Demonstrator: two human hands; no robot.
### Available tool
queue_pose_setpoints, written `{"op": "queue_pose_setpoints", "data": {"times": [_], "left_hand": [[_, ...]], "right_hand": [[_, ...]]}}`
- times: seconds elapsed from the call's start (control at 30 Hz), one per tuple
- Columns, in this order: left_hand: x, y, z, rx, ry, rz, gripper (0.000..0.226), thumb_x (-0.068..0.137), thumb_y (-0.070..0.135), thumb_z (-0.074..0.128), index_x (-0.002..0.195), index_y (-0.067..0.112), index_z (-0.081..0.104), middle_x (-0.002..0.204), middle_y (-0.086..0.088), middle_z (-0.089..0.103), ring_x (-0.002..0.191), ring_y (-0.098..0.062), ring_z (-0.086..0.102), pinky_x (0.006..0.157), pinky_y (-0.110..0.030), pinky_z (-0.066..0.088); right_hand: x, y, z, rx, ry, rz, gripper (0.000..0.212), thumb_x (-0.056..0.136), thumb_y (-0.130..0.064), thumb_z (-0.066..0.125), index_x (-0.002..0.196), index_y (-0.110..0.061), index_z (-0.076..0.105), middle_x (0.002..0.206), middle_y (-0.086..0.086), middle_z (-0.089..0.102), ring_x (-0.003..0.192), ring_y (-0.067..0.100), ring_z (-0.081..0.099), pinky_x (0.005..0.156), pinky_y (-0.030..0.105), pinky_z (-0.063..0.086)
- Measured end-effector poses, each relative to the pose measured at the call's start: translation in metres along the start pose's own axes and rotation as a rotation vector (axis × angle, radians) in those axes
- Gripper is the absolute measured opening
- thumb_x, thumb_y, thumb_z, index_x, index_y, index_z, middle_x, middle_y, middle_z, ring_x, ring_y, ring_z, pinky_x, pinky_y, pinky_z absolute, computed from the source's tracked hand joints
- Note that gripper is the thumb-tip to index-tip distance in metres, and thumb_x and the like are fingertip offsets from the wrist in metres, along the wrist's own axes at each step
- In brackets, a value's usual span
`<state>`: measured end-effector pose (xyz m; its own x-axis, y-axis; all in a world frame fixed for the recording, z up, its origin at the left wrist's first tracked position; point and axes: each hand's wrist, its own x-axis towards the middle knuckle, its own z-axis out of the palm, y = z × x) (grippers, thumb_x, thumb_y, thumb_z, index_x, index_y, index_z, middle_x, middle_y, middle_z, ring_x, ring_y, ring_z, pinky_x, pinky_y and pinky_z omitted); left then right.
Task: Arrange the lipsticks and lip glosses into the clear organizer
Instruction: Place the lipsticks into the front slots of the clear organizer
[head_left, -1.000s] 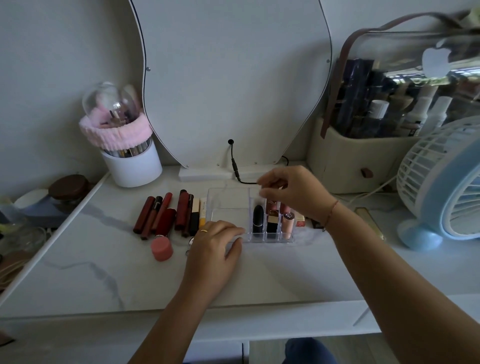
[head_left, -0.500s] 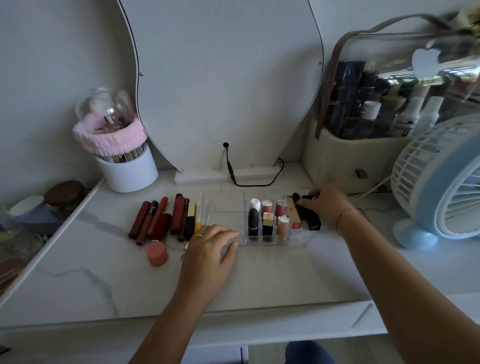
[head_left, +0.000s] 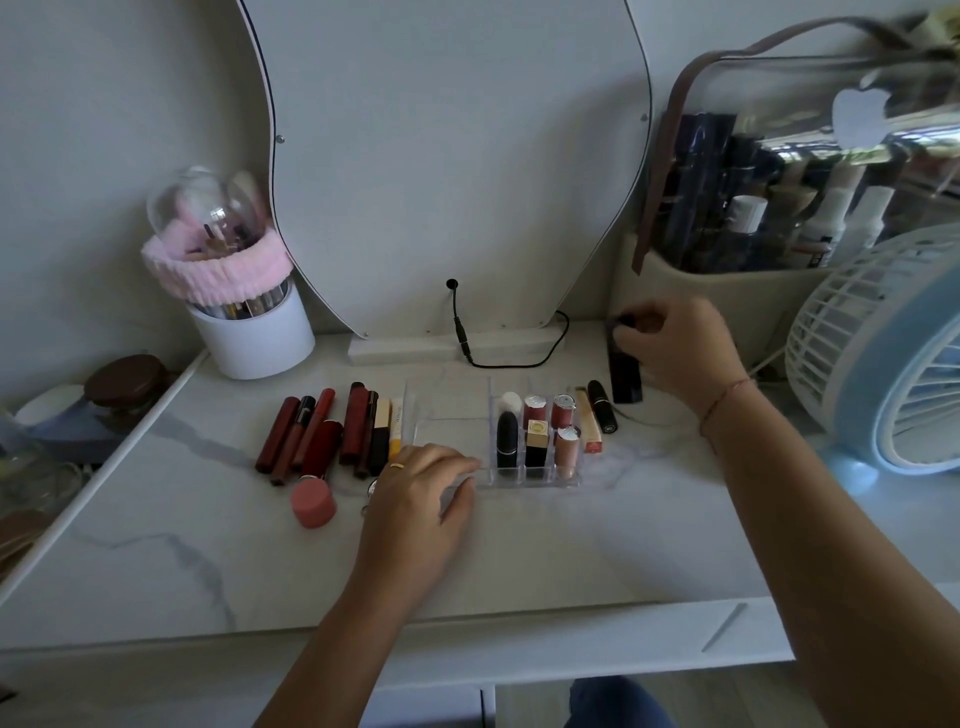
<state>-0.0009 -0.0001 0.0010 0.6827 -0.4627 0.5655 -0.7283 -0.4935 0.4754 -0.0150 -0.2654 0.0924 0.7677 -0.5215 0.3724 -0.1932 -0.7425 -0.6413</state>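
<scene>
right grip has moved back, now closed on black tube; left grip still flat beside organizer.

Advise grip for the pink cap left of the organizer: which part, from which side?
Take the pink cap across its round side wall, coming from above. It lies apart on the table, flat face toward the camera, clear at front and left. The red tubes crowd it behind and the left hand rests to its right, so pinch front-to-back, probably nearer its left end.
</scene>
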Motion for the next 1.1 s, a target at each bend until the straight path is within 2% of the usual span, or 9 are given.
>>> {"op": "queue_pose_setpoints", "data": {"times": [0.07, 0.2, 0.37, 0.53, 0.63, 0.8, 0.9, 1.0, 1.1], "left_hand": [[0.0, 0.0, 0.0, -0.007, 0.004, -0.009, 0.02, 0.078, 0.002, 0.069, 0.095, 0.01, 0.073, 0.09, 0.001, 0.069, 0.088, -0.019, 0.06, 0.078, -0.04, 0.051], [0.0, 0.0, -0.001, -0.007, -0.003, -0.011, 0.021, 0.078, 0.002, 0.069, 0.097, 0.01, 0.073, 0.091, 0.0, 0.069, 0.089, -0.019, 0.06, 0.078, -0.04, 0.052], [0.0, 0.001, -0.001, -0.006, -0.004, -0.01, 0.02, 0.079, 0.004, 0.068, 0.097, 0.012, 0.073, 0.091, 0.001, 0.068, 0.089, -0.017, 0.06, 0.079, -0.037, 0.051], [0.0, 0.001, -0.001, -0.005, -0.002, -0.013, 0.019, 0.08, 0.004, 0.068, 0.096, 0.012, 0.073, 0.09, 0.002, 0.068, 0.089, -0.017, 0.06, 0.078, -0.036, 0.05], [0.001, 0.002, -0.002, -0.002, -0.004, -0.009, 0.019, 0.08, 0.005, 0.068, 0.096, 0.012, 0.073, 0.09, 0.002, 0.068, 0.089, -0.018, 0.06, 0.078, -0.036, 0.05], [0.001, 0.002, -0.001, 0.001, -0.004, -0.012, 0.018, 0.08, 0.005, 0.068, 0.095, 0.011, 0.073, 0.09, 0.001, 0.068, 0.089, -0.019, 0.06, 0.079, -0.039, 0.051], [0.001, 0.001, -0.001, 0.0, -0.005, -0.008, 0.017, 0.08, 0.005, 0.068, 0.095, 0.011, 0.073, 0.089, 0.002, 0.068, 0.089, -0.018, 0.06, 0.078, -0.039, 0.051], [0.0, 0.001, -0.001, 0.006, -0.005, -0.012, 0.016, 0.081, 0.007, 0.067, 0.095, 0.011, 0.072, 0.089, 0.002, 0.068, 0.089, -0.018, 0.06, 0.077, -0.039, 0.051], [0.0, 0.001, -0.001, 0.006, -0.002, -0.017, 0.016, 0.081, 0.013, 0.063, 0.094, 0.012, 0.073, 0.088, 0.002, 0.068, 0.087, -0.018, 0.06, 0.077, -0.039, 0.051]], "right_hand": [[0.002, -0.02, 0.0, 0.197, -0.013, -0.077, 0.027, 0.082, -0.019, 0.066, 0.108, -0.019, 0.064, 0.086, -0.011, 0.064, 0.077, -0.001, 0.061, 0.063, 0.01, 0.05], [-0.002, -0.05, 0.016, 0.466, -0.176, -0.116, 0.027, 0.081, -0.011, 0.067, 0.107, -0.015, 0.063, 0.092, -0.005, 0.069, 0.081, 0.005, 0.067, 0.073, 0.015, 0.055], [-0.004, -0.049, 0.039, 0.399, -0.309, -0.156, 0.028, 0.081, -0.01, 0.067, 0.108, -0.012, 0.064, 0.095, -0.004, 0.068, 0.086, 0.006, 0.066, 0.077, 0.015, 0.053], [-0.004, -0.037, 0.052, 0.328, -0.412, -0.184, 0.027, 0.08, -0.011, 0.069, 0.106, -0.014, 0.064, 0.088, -0.01, 0.067, 0.081, 0.0, 0.064, 0.07, 0.004, 0.049], [-0.003, -0.03, 0.054, 0.312, -0.477, -0.17, 0.023, 0.08, -0.012, 0.069, 0.102, -0.016, 0.065, 0.086, -0.01, 0.067, 0.078, -0.001, 0.064, 0.067, 0.004, 0.048], [0.001, -0.022, 0.047, 0.35, -0.474, -0.15, 0.02, 0.081, -0.021, 0.067, 0.101, -0.022, 0.066, 0.093, -0.012, 0.069, 0.084, -0.003, 0.065, 0.068, 0.001, 0.046], [0.005, -0.005, 0.034, 0.338, -0.32, -0.097, 0.016, 0.082, -0.024, 0.065, 0.098, -0.024, 0.066, 0.089, -0.015, 0.067, 0.082, -0.003, 0.063, 0.065, 0.002, 0.046], [0.009, 0.023, 0.026, 0.236, -0.161, 0.05, 0.013, 0.083, -0.02, 0.066, 0.096, -0.018, 0.068, 0.086, -0.004, 0.067, 0.076, 0.005, 0.06, 0.067, 0.013, 0.046], [0.005, 0.041, 0.03, 0.119, -0.229, 0.146, 0.016, 0.082, -0.022, 0.068, 0.094, -0.011, 0.069, 0.091, 0.003, 0.067, 0.075, 0.009, 0.057, 0.064, 0.014, 0.042]]}}
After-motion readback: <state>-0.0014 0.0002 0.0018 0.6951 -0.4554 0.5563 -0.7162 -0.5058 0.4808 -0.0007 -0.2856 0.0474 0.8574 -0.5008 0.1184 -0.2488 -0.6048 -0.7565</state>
